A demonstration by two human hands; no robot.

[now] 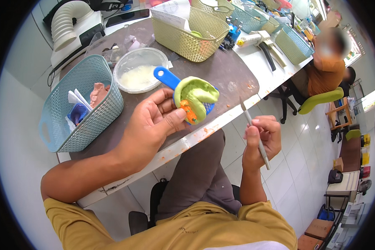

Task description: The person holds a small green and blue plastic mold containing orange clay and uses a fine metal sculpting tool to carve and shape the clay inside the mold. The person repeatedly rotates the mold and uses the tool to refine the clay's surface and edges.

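My left hand (156,114) holds a blue dental impression tray (166,77) above the bench's front edge, fingers and thumb closed on its side. Green impression material (197,93) fills the tray in an arch shape, with an orange patch (188,111) on the part nearest my thumb. In my right hand (262,139) is a slim carving knife (255,133) with a pale handle, gripped between thumb and fingers. Its narrow tip points up and away from me, a short way right of the tray and apart from it.
On the left a light-blue basket (77,139) contains a pink dental cast (98,95). Behind my left hand stands a round plastic tub (142,54) with whitish contents. A yellow-green basket (191,39) and a white hose (71,23) are farther back. A person in orange (327,75) sits at the far right.
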